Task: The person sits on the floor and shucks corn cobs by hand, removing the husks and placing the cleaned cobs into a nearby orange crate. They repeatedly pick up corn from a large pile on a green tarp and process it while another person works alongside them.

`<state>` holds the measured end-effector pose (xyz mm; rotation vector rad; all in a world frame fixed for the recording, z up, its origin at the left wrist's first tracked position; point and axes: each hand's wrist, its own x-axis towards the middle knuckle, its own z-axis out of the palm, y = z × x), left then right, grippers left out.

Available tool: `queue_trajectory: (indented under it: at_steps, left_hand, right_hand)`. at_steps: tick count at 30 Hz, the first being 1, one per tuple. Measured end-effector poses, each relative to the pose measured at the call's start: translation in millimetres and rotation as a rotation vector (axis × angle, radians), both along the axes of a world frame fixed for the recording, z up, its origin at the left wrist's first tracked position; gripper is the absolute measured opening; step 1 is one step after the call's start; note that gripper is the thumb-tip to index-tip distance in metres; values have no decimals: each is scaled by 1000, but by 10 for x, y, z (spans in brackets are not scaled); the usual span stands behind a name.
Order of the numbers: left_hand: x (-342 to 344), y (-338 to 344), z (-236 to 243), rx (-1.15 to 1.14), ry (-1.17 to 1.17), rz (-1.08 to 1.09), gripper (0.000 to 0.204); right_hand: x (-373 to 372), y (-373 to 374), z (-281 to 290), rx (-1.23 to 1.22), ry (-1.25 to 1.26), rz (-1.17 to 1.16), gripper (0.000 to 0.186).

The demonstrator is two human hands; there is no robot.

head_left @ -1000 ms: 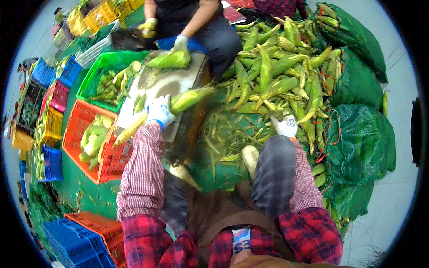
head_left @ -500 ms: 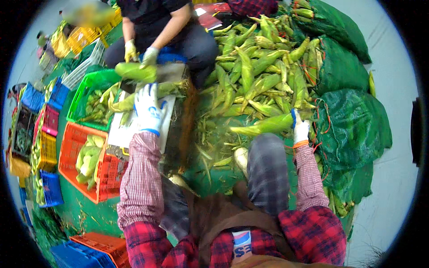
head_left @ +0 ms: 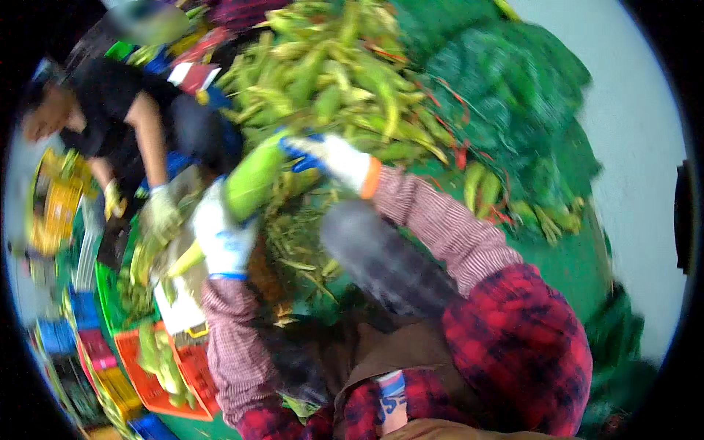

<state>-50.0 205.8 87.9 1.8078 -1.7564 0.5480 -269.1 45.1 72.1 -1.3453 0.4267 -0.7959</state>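
An ear of corn [head_left: 253, 178] in its bright green husk slants between my two hands, slightly blurred. At its upper end, the blue-tipped fingers of my right hand [head_left: 328, 158], in a white glove with an orange cuff, close on it. The lower end lies against the palm of my left hand [head_left: 222, 233], whose white, blue-cuffed glove is smeared by motion but appears wrapped round the husk. A pale green tip of another ear [head_left: 186, 261] shows beside my left hand, over a white board [head_left: 176, 308]. How that ear is supported is hidden.
A heap of unhusked corn [head_left: 323, 73] lies ahead, beside green mesh sacks [head_left: 506, 95]. At the left sit a co-worker [head_left: 110, 110] with gloved hands, a green crate [head_left: 110, 297] and an orange crate [head_left: 139, 374] with ears inside. Husk scraps [head_left: 301, 227] litter the floor.
The view has swung to the right. My right hand has brought its ear of corn leftward to my left hand, which has left the ear on the board. The co-worker's hands are lower, without the ear.
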Motion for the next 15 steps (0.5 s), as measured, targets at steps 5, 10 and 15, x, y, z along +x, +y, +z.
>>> queue_trajectory:
  at_steps: [5,10,15]
  left_hand:
    - [619,220,-329,179,-195,111,74]
    - [1138,634,-584,434,-38,441,88]
    - [1642,982,-788,713,39,653,96]
  right_hand:
    - [-1305,-255,-1403,-204,790,-252,73]
    - [-3351,5,-2765,294,1329,-798,83]
    - [-4511,175,-3325,661,1440,-1015,85]
